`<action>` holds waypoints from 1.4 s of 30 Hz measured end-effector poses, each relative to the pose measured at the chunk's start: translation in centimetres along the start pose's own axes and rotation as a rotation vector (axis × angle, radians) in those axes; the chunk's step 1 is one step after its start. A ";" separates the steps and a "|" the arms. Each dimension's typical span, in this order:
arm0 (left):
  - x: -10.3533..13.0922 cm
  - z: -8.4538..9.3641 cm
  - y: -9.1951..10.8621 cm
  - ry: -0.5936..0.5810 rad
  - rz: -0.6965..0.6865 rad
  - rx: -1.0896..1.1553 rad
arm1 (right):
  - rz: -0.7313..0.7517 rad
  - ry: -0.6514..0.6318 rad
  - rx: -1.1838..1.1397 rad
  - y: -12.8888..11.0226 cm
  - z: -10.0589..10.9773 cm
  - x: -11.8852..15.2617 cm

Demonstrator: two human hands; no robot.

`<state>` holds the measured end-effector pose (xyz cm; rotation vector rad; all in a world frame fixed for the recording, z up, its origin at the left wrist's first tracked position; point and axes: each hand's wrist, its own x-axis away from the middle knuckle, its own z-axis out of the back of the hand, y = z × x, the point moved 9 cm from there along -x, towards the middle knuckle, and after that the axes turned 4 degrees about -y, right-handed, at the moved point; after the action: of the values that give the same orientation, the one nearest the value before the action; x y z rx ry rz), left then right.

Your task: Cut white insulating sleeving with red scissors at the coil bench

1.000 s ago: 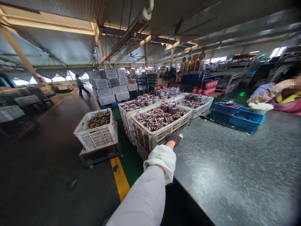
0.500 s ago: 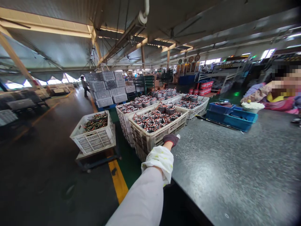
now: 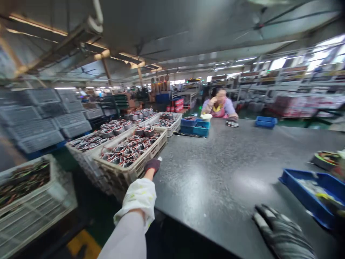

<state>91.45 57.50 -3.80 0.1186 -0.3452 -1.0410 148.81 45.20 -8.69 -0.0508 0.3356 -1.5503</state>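
Note:
My left hand (image 3: 152,165) wears a dark maroon glove with something white at its tip. It rests at the left edge of the grey table (image 3: 215,162), close against the near corner of a white plastic crate (image 3: 140,168). How its fingers are bent I cannot make out, nor whether it grips the edge. Ring-shaped metal parts with red, white and black wires (image 3: 129,149) fill that crate. My right hand is out of sight. Grey-and-black striped gloves (image 3: 283,230) appear at the table's near right, blurred.
More wire-filled crates (image 3: 99,138) stand beyond. Another crate (image 3: 37,201) is at lower left. Blue bins (image 3: 195,127) sit at the table's far left, a blue tray (image 3: 318,194) at right and a small one (image 3: 266,121) farther back. A co-worker (image 3: 219,106) leans on the far edge.
My view has swung to the right, bringing in the co-worker, the blue trays and the striped gloves. My left hand stays at the crate's corner by the table edge.

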 end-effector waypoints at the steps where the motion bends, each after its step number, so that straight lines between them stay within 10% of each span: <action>1: -0.4 0.1 0.0 0.010 0.001 -0.012 | -0.036 -0.028 0.002 0.2 0.0 0.0; 42: 0.2 0.6 0.2 0.008 -0.029 0.039 | -0.017 -0.023 0.018 -0.1 -0.6 0.1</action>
<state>91.50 57.45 -3.12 0.1627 -0.3575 -1.0627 148.53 45.18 -9.30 -0.0575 0.3036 -1.5680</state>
